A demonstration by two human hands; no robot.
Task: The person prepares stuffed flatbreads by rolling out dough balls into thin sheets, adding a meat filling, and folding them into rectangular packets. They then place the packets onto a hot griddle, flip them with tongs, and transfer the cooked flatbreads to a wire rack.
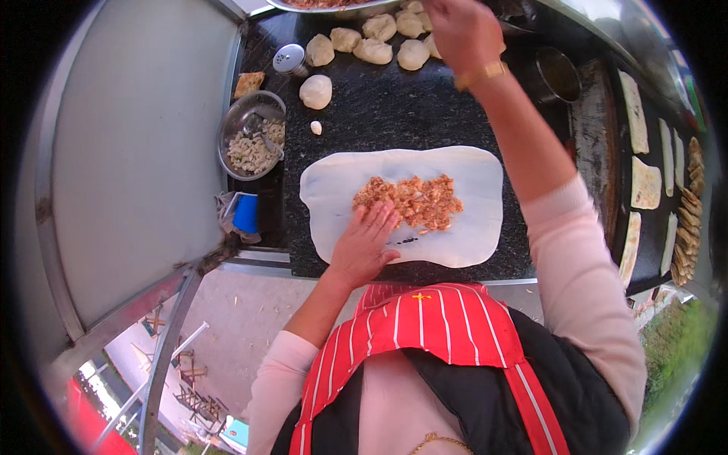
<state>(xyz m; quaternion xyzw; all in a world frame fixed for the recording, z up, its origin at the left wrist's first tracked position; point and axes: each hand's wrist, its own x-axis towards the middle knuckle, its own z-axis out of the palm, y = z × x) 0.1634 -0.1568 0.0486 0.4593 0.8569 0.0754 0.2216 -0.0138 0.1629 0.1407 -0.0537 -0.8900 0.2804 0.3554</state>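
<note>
A thin, stretched sheet of dough point(478, 187) lies flat on the black speckled worktop point(398, 108). Reddish minced filling point(429, 199) is spread over its middle. My left hand point(364, 244) rests flat on the sheet, its fingertips touching the left part of the filling and nothing in its grasp. At the top, my right hand point(463, 40) reaches far over the worktop, beside the dough balls point(380, 27). Its fingers run to the picture's top edge, so whether it holds anything is hidden. A metal tray of reddish filling point(324, 4) is partly visible there.
On the left are a steel bowl of pale chopped filling point(250, 151), a shaker point(290, 58), and a blue container point(246, 213). A single dough ball point(315, 92) lies nearby. At right, a metal pot point(557, 75) stands near a griddle point(651, 239) bearing flatbreads point(645, 182).
</note>
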